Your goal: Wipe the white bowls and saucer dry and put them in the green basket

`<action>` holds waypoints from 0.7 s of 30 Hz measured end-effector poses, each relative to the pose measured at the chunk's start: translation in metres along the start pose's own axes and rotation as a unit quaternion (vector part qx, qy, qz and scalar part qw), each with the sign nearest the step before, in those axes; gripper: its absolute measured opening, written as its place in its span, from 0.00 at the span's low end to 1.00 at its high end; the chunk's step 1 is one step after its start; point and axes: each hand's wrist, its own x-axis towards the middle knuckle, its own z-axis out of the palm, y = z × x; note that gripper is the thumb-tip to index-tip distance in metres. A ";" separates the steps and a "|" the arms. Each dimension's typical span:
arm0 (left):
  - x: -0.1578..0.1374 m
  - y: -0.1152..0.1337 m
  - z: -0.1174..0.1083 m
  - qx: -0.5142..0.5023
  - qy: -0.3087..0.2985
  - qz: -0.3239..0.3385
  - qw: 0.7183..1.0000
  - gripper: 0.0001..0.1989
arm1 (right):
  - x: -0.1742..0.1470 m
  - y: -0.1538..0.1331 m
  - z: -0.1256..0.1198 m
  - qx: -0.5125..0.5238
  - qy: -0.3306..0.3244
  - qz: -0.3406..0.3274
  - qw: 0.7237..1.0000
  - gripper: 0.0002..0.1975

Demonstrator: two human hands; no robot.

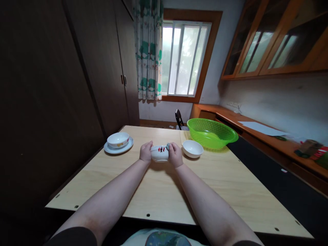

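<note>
Between my two hands a white bowl [160, 156] with red and black figures on its side is tilted above the table. My left hand [146, 153] is closed on the bowl's left edge. At the opposite edge my right hand [176, 155] is closed on a small grey-green cloth [167, 146], which touches the bowl's rim. Whether the right fingers also grip the bowl is hidden. Just right of that hand stands another white bowl [193, 149]. To the left, a flower-patterned bowl [118, 140] sits on a pale plate [118, 151].
A large green plastic basket [212, 134] stands at the table's far right corner, beside pale chopsticks [183, 137]. The wooden table [159, 191] has small holes along its near edge. Dark cabinets [84, 68] line the left; a desk [258, 128] runs along the right.
</note>
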 end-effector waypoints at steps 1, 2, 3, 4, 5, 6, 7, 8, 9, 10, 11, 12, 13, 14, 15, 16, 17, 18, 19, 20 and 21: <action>0.000 0.000 0.000 0.004 -0.003 0.000 1.000 0.18 | 0.000 -0.001 0.000 -0.006 -0.002 -0.002 1.000 0.16; 0.001 0.000 0.000 0.006 -0.006 -0.001 1.000 0.18 | -0.001 -0.002 -0.001 -0.011 -0.003 -0.004 1.000 0.16; 0.001 -0.001 0.000 0.007 -0.009 -0.004 1.000 0.18 | -0.001 -0.003 -0.001 -0.017 -0.004 -0.005 1.000 0.16; 0.002 -0.002 0.000 0.009 -0.011 -0.008 1.000 0.18 | -0.001 -0.004 -0.002 -0.023 -0.003 -0.005 1.000 0.16; 0.003 -0.004 0.000 0.013 -0.014 -0.013 1.000 0.18 | -0.001 -0.004 -0.002 -0.030 -0.001 -0.005 1.000 0.16; 0.004 -0.005 0.000 0.021 -0.018 -0.016 0.999 0.18 | -0.001 -0.004 -0.003 -0.039 0.002 -0.004 0.999 0.16; 0.005 -0.006 0.000 0.034 -0.023 -0.019 0.999 0.19 | -0.001 -0.004 -0.003 -0.050 0.004 -0.005 0.999 0.16; 0.005 -0.006 0.000 0.048 -0.030 -0.018 0.998 0.19 | -0.001 -0.004 -0.004 -0.062 0.007 -0.008 0.998 0.16; 0.005 -0.005 0.000 0.059 -0.036 -0.015 0.997 0.19 | 0.000 -0.004 -0.005 -0.073 0.009 -0.013 0.997 0.16; 0.004 -0.004 0.000 0.064 -0.042 -0.011 0.997 0.20 | 0.000 -0.004 -0.006 -0.085 0.010 -0.018 0.996 0.16; 0.003 -0.002 0.001 0.061 -0.046 -0.007 0.997 0.20 | 0.000 -0.004 -0.007 -0.097 0.012 -0.025 0.995 0.15; 0.002 0.000 0.001 0.053 -0.050 -0.002 0.997 0.20 | 0.000 -0.004 -0.008 -0.109 0.013 -0.033 0.993 0.15; 0.000 0.002 0.002 0.044 -0.057 0.004 0.997 0.19 | 0.000 -0.005 -0.008 -0.124 0.011 -0.044 0.991 0.15; -0.002 0.004 0.002 0.040 -0.068 0.012 0.997 0.19 | -0.001 -0.006 -0.009 -0.141 0.006 -0.057 0.988 0.14; -0.004 0.006 0.002 0.043 -0.083 0.020 0.995 0.19 | -0.001 -0.007 -0.009 -0.161 -0.002 -0.074 0.984 0.14; -0.006 0.007 0.002 0.053 -0.102 0.028 0.993 0.19 | -0.002 -0.008 -0.009 -0.182 -0.012 -0.092 0.979 0.13; -0.007 0.007 0.002 0.069 -0.120 0.035 0.990 0.20 | -0.003 -0.009 -0.008 -0.202 -0.021 -0.110 0.973 0.13; -0.008 0.007 0.002 0.086 -0.134 0.041 0.986 0.20 | -0.004 -0.010 -0.008 -0.218 -0.028 -0.126 0.967 0.13; -0.009 0.007 0.001 0.102 -0.143 0.044 0.983 0.21 | -0.005 -0.011 -0.007 -0.229 -0.029 -0.138 0.963 0.13; -0.009 0.006 0.001 0.114 -0.147 0.046 0.981 0.21 | -0.005 -0.012 -0.007 -0.234 -0.028 -0.146 0.961 0.13; -0.008 0.005 0.001 0.122 -0.145 0.049 0.981 0.22 | -0.006 -0.012 -0.006 -0.233 -0.025 -0.152 0.960 0.14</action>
